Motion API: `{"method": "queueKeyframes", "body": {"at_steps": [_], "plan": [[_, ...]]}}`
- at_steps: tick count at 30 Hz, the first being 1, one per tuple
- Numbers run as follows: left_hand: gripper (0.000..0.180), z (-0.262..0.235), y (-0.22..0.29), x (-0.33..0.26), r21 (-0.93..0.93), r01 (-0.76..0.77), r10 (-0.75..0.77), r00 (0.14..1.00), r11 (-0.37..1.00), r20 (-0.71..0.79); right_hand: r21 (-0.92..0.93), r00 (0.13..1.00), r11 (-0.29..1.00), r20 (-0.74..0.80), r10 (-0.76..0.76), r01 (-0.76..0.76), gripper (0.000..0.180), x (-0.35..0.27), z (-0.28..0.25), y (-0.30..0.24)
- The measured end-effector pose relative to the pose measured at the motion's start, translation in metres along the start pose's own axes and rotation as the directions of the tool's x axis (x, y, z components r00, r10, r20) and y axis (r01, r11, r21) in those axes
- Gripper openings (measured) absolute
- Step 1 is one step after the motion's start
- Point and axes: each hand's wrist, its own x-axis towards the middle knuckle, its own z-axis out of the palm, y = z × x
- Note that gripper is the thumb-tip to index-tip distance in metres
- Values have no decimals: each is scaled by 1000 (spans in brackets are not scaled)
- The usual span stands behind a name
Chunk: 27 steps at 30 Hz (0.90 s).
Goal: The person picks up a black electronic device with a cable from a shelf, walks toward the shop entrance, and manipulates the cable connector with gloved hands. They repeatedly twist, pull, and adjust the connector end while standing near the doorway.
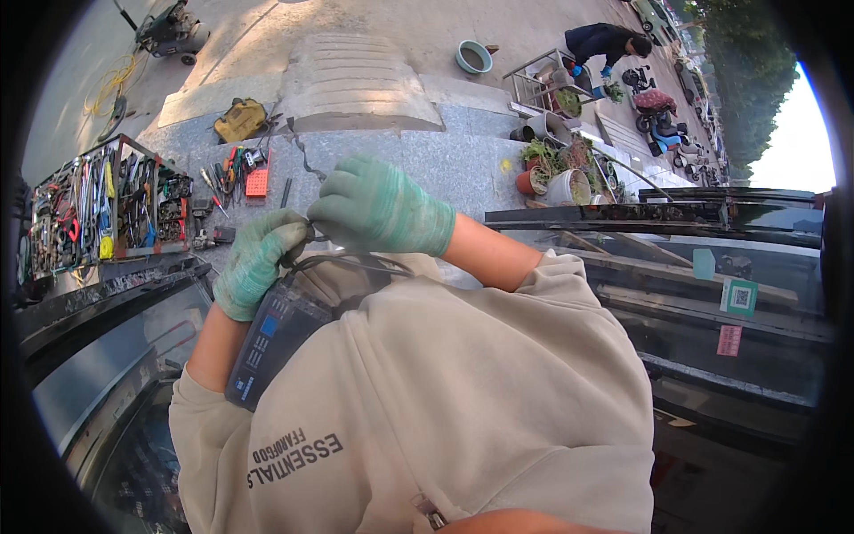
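Both of my hands wear green knitted work gloves and meet in front of my chest. My left hand (258, 265) is closed, its thumb and fingers pinching a thin black cable (342, 261). Close against it, my right hand (384, 209) is also closed on the cable, with its fingers bent down. Their fingertips hide the exact spot that is gripped. A dark, flat box (276, 343) with a blue patch hangs tilted against my body beside the left forearm, and the cable loops above it. Beyond the right fingers a dark, twisted cord (306, 160) stretches over the pavement.
At left stand open trays of tools (116, 200). Screwdrivers (233, 169), an orange perforated case (257, 182) and a yellow bag (240, 120) lie ahead. Glass-fronted frames (658, 222) flank me. Potted plants (547, 169), a basin (473, 57) and a bending person (605, 44) are farther off.
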Motion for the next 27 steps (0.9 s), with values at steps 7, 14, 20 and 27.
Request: {"method": "queueKeyframes", "body": {"at_steps": [7, 14, 20, 27], "plan": [[23, 9, 2, 9, 109, -43, 40, 999, 993, 28, -48, 999, 998, 30, -27, 28, 18, -7, -4, 6], [22, 14, -2, 18, 156, -54, 42, 996, 986, 80, 9, 998, 1000, 57, -30, 30, 15, -12, -8, 11], [19, 17, 2, 19, 263, -51, 37, 998, 963, 60, 149, 979, 975, 141, 146, -167, 14, -12, -9, 9], [15, 23, 8, 16, 394, -95, 100, 995, 914, 8, 312, 750, 693, 413, 516, -649, 15, -6, -14, 2]]}}
